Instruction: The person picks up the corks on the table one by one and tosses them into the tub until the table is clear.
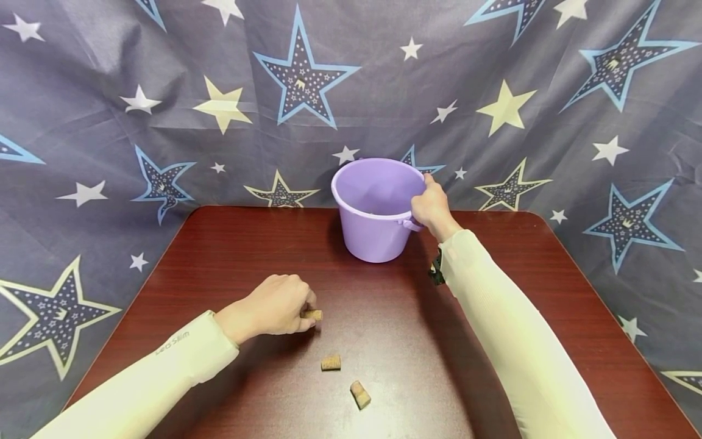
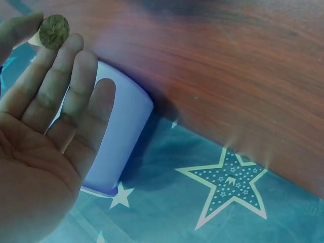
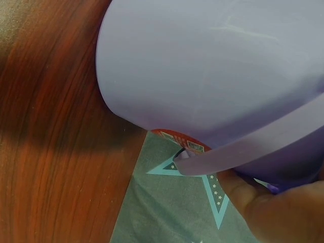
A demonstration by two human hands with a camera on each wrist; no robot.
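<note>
My left hand (image 1: 278,306) pinches a cork (image 1: 314,315) between thumb and fingertips, low over the table's middle. In the left wrist view the round end of that cork (image 2: 54,32) faces the camera. A purple bucket (image 1: 375,239) stands upright toward the far edge, and my right hand (image 1: 433,208) grips its rim on the right side. The bucket's handle (image 3: 263,139) hangs down along the outside, close to the right hand's fingers. Two more corks lie nearer to me: one short cork (image 1: 331,363) and another cork (image 1: 360,395) with a narrower waist.
The dark red wooden table (image 1: 247,244) has rounded far corners. Behind it and along both sides hangs a grey cloth (image 1: 373,103) printed with stars. A red label (image 3: 174,136) shows on the bucket's outer wall in the right wrist view.
</note>
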